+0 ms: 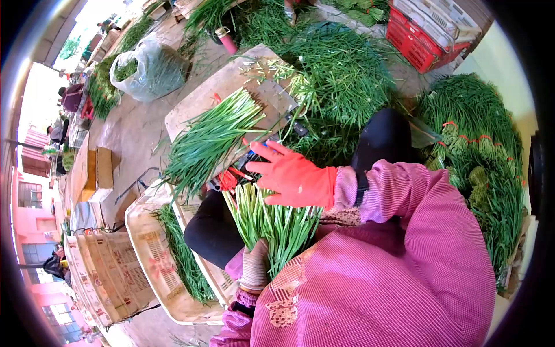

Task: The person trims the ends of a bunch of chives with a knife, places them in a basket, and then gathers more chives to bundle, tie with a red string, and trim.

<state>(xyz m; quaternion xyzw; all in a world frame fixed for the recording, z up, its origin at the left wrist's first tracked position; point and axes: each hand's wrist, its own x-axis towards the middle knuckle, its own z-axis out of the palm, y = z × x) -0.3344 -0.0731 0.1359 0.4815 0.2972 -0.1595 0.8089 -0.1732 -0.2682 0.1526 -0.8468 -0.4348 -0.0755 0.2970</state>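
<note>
My left hand (pixel 254 265), in a pale knit glove, is closed round a bunch of garlic chives (pixel 283 231) held over my lap, its pale stem ends pointing up and away. Just above those ends is my right hand (pixel 293 177) in an orange glove, fingers spread, with nothing seen in it. Beside its fingertips lie red ties (pixel 230 179), partly hidden. A second bundle of chives (pixel 217 139) rests on the wooden board (pixel 191 113) ahead. A flat metal blade (pixel 276 99) with a dark handle lies at the board's right side.
A large heap of loose chives (pixel 347 75) spreads ahead on the right. Tied bundles (pixel 477 150) are stacked at the far right. On the left are a cream plastic crate (pixel 151 254) holding chives and a plastic bag (pixel 151 72). A red crate (pixel 413 43) stands behind, a pink bottle (pixel 227 41) near the board.
</note>
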